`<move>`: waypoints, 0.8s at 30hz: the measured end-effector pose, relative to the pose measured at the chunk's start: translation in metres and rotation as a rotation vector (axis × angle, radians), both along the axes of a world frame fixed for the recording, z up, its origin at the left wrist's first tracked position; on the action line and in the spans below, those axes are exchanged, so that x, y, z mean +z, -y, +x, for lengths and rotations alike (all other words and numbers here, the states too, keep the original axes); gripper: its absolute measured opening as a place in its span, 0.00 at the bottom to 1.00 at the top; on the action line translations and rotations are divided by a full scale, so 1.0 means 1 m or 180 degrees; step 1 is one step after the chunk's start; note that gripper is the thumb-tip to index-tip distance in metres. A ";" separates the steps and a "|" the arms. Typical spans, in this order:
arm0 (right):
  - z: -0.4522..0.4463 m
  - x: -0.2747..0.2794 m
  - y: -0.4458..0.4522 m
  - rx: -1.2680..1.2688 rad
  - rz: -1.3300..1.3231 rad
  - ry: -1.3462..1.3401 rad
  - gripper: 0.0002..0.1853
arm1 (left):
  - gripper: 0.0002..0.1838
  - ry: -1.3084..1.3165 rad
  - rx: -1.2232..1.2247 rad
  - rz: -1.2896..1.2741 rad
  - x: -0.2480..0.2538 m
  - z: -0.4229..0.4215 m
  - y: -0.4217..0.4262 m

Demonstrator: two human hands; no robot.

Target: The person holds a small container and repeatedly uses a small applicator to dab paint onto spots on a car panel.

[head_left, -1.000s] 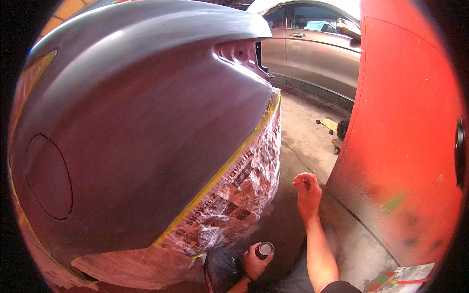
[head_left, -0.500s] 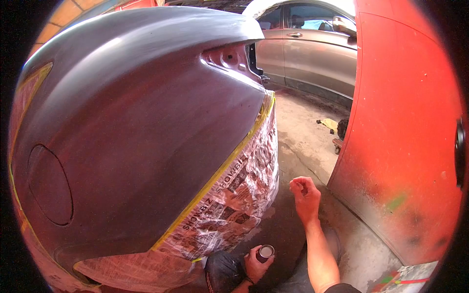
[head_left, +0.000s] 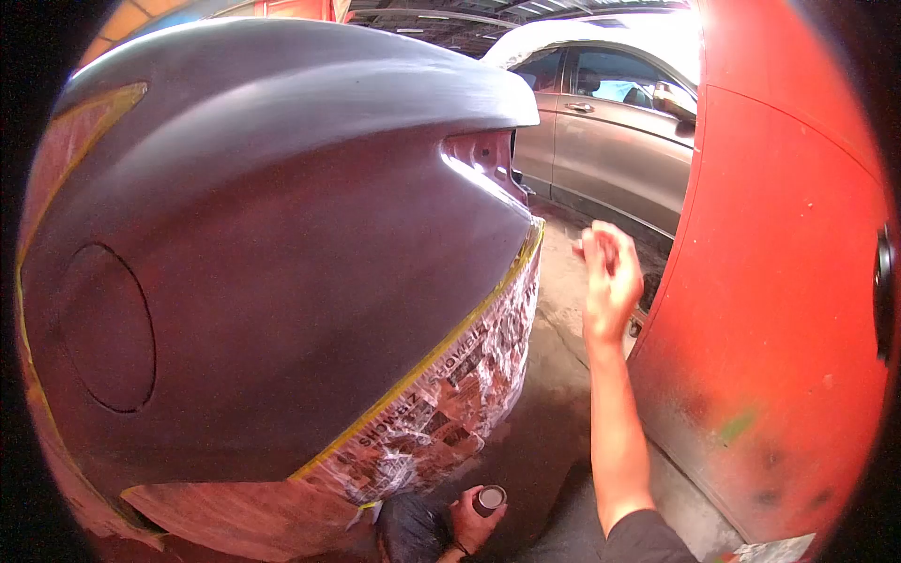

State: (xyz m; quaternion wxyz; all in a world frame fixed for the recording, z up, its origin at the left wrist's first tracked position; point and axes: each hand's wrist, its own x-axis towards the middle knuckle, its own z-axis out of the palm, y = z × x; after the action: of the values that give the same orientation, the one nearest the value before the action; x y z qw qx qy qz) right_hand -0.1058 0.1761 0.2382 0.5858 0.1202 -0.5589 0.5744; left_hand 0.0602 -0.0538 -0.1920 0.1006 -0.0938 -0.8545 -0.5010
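My left hand (head_left: 472,524) is wrapped round a small dark round container (head_left: 489,500) near the bottom, beside my knee. My right hand (head_left: 612,281) is raised in front of the gap between the cars, its fingers curled together; anything between them is too small to make out. To the left is a dull dark car body panel (head_left: 282,281) with a round fuel flap outline (head_left: 108,328). Yellow tape (head_left: 404,385) runs along its edge, bordering printed masking paper (head_left: 450,403). Neither hand touches the panel.
A red panel (head_left: 779,281) with dark and green patches stands close on the right. Behind the gap is a bronze-coloured car (head_left: 615,145). Concrete floor (head_left: 563,328) shows between them. A reddish masking sheet (head_left: 244,516) hangs at the lower left.
My right hand has risen and moved slightly right, fingers still curled. My left hand stays low with the container. The view has shifted, showing more roof.
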 end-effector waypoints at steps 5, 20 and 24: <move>-0.062 0.082 0.010 0.0505 -0.0398 -0.0593 0.14 | 0.41 0.0012 -0.0071 -0.0109 0.004 -0.001 0.007; -0.096 0.120 0.035 -0.0786 0.0112 -0.0320 0.19 | 0.38 0.0103 -0.0094 0.0075 0.013 0.007 0.003; -0.103 0.115 0.037 -0.0675 0.0051 -0.0477 0.21 | 0.38 0.0022 -0.0118 0.0124 0.007 0.006 0.004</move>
State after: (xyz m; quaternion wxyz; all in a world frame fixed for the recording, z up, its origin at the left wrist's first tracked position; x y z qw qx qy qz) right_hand -0.2083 0.1391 0.3536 0.6824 0.1077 -0.5278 0.4942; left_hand 0.0665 -0.0579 -0.1851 0.0901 -0.1058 -0.8430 -0.5196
